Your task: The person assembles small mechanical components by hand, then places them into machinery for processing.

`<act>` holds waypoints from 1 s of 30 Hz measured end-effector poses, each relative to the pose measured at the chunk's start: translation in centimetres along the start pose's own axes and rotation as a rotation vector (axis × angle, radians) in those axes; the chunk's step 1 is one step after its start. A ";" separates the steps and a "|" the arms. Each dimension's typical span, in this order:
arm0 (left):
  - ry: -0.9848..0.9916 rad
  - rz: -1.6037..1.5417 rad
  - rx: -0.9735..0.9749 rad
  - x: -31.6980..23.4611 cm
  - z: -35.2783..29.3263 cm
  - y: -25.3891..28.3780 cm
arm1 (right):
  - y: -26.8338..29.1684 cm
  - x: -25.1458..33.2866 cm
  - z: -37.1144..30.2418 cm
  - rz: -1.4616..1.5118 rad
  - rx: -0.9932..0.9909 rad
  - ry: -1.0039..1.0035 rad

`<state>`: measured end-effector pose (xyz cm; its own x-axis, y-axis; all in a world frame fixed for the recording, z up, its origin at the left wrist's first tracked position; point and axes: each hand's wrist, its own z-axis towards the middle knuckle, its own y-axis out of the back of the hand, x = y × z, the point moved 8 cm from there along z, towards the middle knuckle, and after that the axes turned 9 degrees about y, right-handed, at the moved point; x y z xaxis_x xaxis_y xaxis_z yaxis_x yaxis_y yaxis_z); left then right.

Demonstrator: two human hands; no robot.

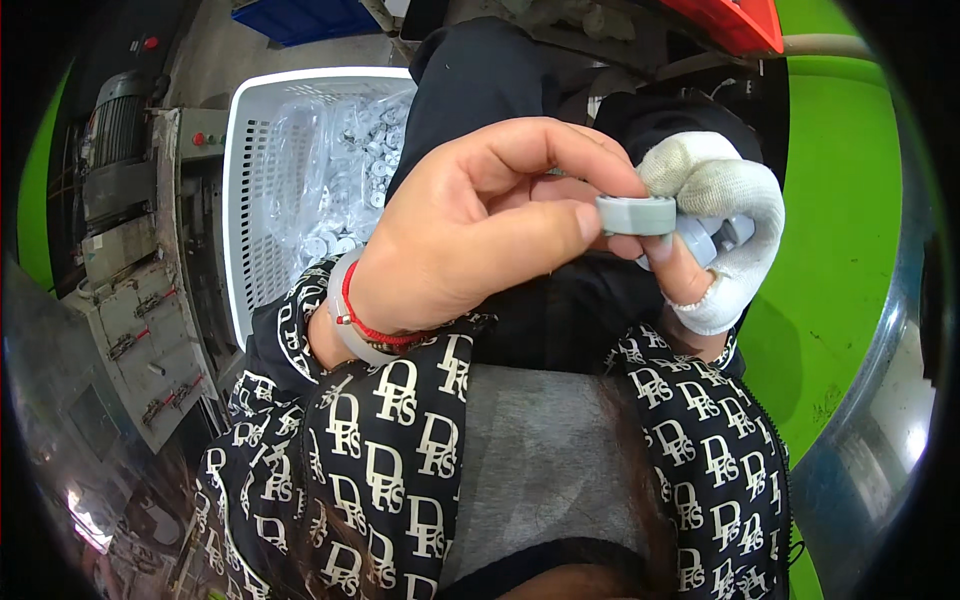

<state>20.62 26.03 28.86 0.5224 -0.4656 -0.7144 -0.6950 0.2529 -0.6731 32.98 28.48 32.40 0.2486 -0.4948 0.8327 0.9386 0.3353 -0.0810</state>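
Note:
My bare left hand (pixel 450 215) pinches a small pale grey ring (pixel 638 216) between thumb and fingers in front of my lap. A red cord and a translucent band circle that wrist. My right hand (pixel 738 190) wears a white knit glove that leaves the thumb uncovered, and its thumb tip touches the ring from below. More small grey round pieces (pixel 738 232) sit inside the curl of its gloved fingers, partly hidden by the thumb and ring. Both hands meet at the ring, which is held on edge with its outer side toward me.
A white perforated basket (pixel 238 190) at the left holds clear plastic bags and many small round metallic parts (pixel 380 150). Machinery with a finned motor (pixel 118 125) lines the far left. A blue crate (pixel 300 22) and a red bin (pixel 745 22) are at the back. Green floor (pixel 840 200) shows at right.

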 end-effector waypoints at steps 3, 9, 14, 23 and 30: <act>0.068 -0.049 0.002 0.1 -0.4 0.1 | -0.1 -0.5 -0.3 0.099 -0.034 -0.103; -0.321 0.616 -0.009 -3.1 -0.5 -0.3 | -0.8 -3.6 -1.4 0.537 -0.116 -0.444; -0.550 0.917 0.017 -3.7 -0.8 -1.0 | -3.0 -5.1 -2.8 0.818 -0.078 -0.761; -0.120 -0.017 -0.001 -1.2 0.2 1.6 | -2.4 -6.2 -3.0 0.997 -0.338 -0.818; -0.012 -0.426 0.219 1.0 0.4 0.9 | -2.4 -6.2 -3.1 1.027 -0.281 -0.830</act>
<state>20.71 26.15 27.42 0.7447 -0.5572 -0.3674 -0.2981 0.2149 -0.9300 29.95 28.28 25.69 0.7394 0.5390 0.4035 0.4589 0.0351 -0.8878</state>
